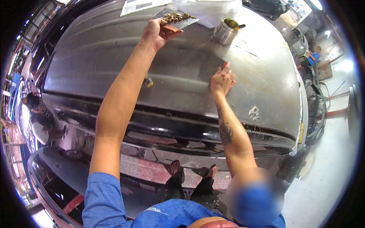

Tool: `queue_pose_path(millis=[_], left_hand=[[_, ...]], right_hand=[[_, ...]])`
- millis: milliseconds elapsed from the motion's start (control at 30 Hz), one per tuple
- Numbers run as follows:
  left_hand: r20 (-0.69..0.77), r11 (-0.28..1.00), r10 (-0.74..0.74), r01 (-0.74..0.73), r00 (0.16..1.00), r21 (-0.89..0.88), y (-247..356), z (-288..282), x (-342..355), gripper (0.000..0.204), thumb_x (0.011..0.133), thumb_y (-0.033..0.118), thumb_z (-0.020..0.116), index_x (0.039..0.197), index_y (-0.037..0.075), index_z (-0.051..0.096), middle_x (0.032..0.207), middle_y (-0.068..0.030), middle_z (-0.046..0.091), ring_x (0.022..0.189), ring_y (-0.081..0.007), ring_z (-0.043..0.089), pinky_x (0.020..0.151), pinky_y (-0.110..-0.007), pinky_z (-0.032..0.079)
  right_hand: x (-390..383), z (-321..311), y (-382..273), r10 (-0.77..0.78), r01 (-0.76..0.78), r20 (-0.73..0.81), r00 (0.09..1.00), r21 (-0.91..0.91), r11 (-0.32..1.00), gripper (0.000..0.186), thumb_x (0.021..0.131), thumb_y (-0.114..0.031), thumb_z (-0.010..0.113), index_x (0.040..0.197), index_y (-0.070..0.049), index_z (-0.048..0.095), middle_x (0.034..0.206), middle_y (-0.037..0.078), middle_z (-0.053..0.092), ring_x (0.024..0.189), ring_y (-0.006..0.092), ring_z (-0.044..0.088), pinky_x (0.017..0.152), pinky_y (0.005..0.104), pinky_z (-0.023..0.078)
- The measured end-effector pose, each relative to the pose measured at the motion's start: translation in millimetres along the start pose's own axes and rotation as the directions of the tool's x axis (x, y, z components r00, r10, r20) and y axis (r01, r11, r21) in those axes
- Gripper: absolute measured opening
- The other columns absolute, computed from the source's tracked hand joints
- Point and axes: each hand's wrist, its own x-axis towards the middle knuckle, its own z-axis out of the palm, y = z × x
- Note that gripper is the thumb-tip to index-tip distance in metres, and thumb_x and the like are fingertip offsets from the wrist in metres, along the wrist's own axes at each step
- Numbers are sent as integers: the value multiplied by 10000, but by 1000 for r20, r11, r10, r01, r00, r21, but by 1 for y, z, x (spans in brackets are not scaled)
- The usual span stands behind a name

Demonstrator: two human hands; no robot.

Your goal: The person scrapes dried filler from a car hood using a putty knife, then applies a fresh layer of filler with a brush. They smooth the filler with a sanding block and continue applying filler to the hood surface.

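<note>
My left hand (155,35) reaches far over a bare grey metal car roof (171,68). Its fingers grip the near edge of a thin dark flat plate (188,22), which carries a heap of brownish crumbly material (175,16). A reddish-orange strip (171,28) shows by those fingers. Lower and to the right, my right hand (223,80) rests on the roof with bent fingers. A small reddish-orange piece (226,64) sticks out at its fingertips; most of it is hidden. The roof beside that hand has a darker, squarish patch.
An open metal can (226,32) with an orange-and-black handle in it stands on the roof beyond my right hand. White plastic sheeting (207,9) and a printed sheet (140,5) lie farther back. Several people are around. My bare feet stand on a perforated plank (146,171).
</note>
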Motion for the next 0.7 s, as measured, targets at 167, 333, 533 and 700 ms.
queue_pose_path(millis=[167, 333, 533, 700], left_hand=[[103, 997, 54, -59, 993, 46, 18, 45, 90, 258, 903, 33, 382, 1081, -149, 428, 938, -277, 584, 870, -405, 663, 886, -570, 590], [123, 997, 65, -70, 990, 43, 40, 104, 197, 340, 844, -83, 323, 1174, -101, 241, 883, -333, 570, 642, -475, 670, 603, -642, 611], [364, -142, 641, -361, 676, 922, 15, 116, 272, 518, 852, 17, 516, 1351, 116, 418, 1135, -282, 645, 966, -392, 680, 881, -474, 538], [448, -464, 371, -256, 813, 848, 3, 87, 289, 530, 863, 80, 567, 1380, 77, 455, 1003, -242, 700, 923, -376, 702, 822, -451, 568]], right_hand=[[-2, 0, -2, 22, -21, 26, 999, -21, 1000, 557, 975, -313, 512, 1459, -70, 384, 1117, 115, 572, 1064, 302, 507, 920, 455, 350], [-3, -3, -3, 41, -42, 56, 998, 9, 999, 558, 967, -303, 530, 1458, -78, 389, 1092, 106, 561, 1051, 300, 501, 912, 455, 344], [-2, -2, -3, 43, -40, 72, 996, -35, 999, 587, 949, -307, 563, 1463, -88, 383, 1063, 81, 549, 1000, 275, 495, 886, 434, 349], [-3, -1, -2, 26, -26, 37, 999, -16, 1000, 591, 948, -303, 569, 1463, -81, 383, 1042, 80, 540, 984, 271, 492, 885, 432, 345]])
